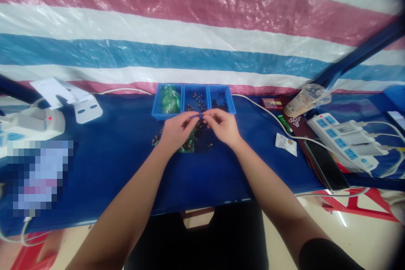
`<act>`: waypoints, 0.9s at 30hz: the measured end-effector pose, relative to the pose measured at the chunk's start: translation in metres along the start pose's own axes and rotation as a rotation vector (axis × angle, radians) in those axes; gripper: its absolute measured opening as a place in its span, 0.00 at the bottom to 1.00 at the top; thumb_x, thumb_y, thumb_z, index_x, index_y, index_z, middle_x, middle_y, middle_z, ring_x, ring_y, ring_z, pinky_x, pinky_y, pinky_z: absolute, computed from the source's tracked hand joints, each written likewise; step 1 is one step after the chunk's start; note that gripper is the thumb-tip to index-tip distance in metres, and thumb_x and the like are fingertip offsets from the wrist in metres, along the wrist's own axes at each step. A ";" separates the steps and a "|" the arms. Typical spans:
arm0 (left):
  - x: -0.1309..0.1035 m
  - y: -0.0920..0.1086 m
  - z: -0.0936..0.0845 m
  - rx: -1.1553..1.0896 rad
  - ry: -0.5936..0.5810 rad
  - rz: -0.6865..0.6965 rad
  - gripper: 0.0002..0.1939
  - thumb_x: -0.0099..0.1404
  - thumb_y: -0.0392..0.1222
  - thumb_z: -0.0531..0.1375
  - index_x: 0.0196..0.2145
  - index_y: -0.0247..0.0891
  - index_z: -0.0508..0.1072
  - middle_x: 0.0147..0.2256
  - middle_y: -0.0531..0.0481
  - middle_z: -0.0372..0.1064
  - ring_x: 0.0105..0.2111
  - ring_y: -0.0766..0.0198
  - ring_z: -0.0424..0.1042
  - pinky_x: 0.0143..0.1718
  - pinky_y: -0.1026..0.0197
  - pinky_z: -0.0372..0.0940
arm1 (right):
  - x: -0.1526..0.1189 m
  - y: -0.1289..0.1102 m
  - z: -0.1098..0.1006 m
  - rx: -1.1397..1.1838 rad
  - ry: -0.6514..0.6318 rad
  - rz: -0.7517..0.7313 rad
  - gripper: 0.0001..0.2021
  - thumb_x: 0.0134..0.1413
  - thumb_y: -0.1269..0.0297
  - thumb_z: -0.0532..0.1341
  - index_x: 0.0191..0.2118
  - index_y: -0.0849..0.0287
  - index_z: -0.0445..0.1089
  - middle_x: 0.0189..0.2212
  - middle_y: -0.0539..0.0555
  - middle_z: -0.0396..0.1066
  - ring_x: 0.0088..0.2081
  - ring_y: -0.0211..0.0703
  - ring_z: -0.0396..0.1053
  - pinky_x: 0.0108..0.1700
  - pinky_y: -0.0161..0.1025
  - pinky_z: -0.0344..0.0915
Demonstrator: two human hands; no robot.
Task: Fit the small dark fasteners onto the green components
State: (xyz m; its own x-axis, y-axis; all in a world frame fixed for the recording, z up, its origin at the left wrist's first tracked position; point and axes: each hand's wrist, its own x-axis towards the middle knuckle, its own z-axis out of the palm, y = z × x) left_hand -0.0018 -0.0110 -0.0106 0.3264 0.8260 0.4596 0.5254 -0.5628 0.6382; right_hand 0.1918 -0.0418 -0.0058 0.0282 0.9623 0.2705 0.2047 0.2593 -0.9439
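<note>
My left hand (pixel 179 130) and my right hand (pixel 222 125) meet fingertip to fingertip in front of a blue three-part tray (pixel 155 107). Thumb and fingers of each are pinched together; whatever they hold is too small to make out. Green plastic packing (pixel 170 100) fills the tray's left compartment. Small metal parts (pixel 198 100) lie in the middle one, and dark thin pieces (pixel 219 103) in the right one. More small parts and a green plastic bag (pixel 187 145) lie on the blue table (pixel 202 177) beneath my hands.
A power strip (pixel 341 141), a dark phone (pixel 327 164), a plastic cup (pixel 305 101) and a small white packet (pixel 286 144) are on the right. Another power strip (pixel 34 124), white brackets (pixel 88 107) and a blurred-out device (pixel 46 177) are on the left.
</note>
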 end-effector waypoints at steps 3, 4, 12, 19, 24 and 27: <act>0.000 0.001 0.000 -0.006 0.001 0.004 0.14 0.70 0.48 0.61 0.47 0.40 0.80 0.29 0.53 0.77 0.24 0.70 0.70 0.33 0.66 0.67 | 0.000 0.000 0.000 0.000 -0.007 0.014 0.12 0.62 0.53 0.63 0.41 0.57 0.75 0.29 0.51 0.77 0.26 0.37 0.72 0.31 0.38 0.69; 0.000 0.001 0.000 -0.005 -0.001 0.004 0.14 0.70 0.48 0.61 0.47 0.40 0.80 0.29 0.53 0.77 0.24 0.70 0.70 0.33 0.66 0.67 | 0.000 0.000 0.000 0.001 -0.011 0.018 0.13 0.62 0.52 0.63 0.41 0.57 0.75 0.28 0.51 0.77 0.26 0.37 0.72 0.31 0.38 0.70; 0.001 0.000 -0.001 0.001 0.010 0.002 0.13 0.70 0.48 0.61 0.46 0.40 0.80 0.30 0.53 0.78 0.24 0.70 0.71 0.32 0.66 0.66 | 0.001 0.003 0.001 0.017 -0.029 0.007 0.12 0.60 0.54 0.65 0.43 0.58 0.76 0.28 0.51 0.77 0.26 0.37 0.73 0.33 0.38 0.71; 0.000 -0.001 0.000 -0.001 0.014 -0.008 0.13 0.71 0.48 0.61 0.46 0.40 0.80 0.30 0.53 0.78 0.25 0.69 0.72 0.32 0.66 0.66 | 0.000 0.003 0.002 -0.017 0.006 -0.008 0.11 0.58 0.55 0.67 0.41 0.57 0.77 0.27 0.50 0.77 0.26 0.37 0.72 0.32 0.38 0.71; 0.001 0.000 0.000 -0.009 0.025 0.012 0.13 0.70 0.47 0.62 0.47 0.40 0.80 0.28 0.53 0.77 0.23 0.70 0.70 0.32 0.67 0.66 | 0.000 0.003 0.001 -0.003 0.015 -0.008 0.10 0.60 0.57 0.66 0.41 0.57 0.76 0.28 0.51 0.77 0.25 0.36 0.72 0.30 0.36 0.69; 0.001 0.000 0.000 -0.008 0.029 0.018 0.13 0.69 0.47 0.62 0.46 0.40 0.80 0.28 0.54 0.77 0.23 0.71 0.69 0.32 0.67 0.66 | 0.000 0.002 0.001 0.005 0.008 0.000 0.10 0.60 0.57 0.65 0.40 0.58 0.76 0.27 0.50 0.77 0.25 0.36 0.72 0.30 0.36 0.69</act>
State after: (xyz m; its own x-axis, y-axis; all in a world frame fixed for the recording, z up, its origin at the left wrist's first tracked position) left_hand -0.0017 -0.0101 -0.0100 0.3125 0.8146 0.4886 0.5136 -0.5776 0.6346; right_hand 0.1915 -0.0411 -0.0083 0.0358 0.9618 0.2716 0.1994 0.2594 -0.9450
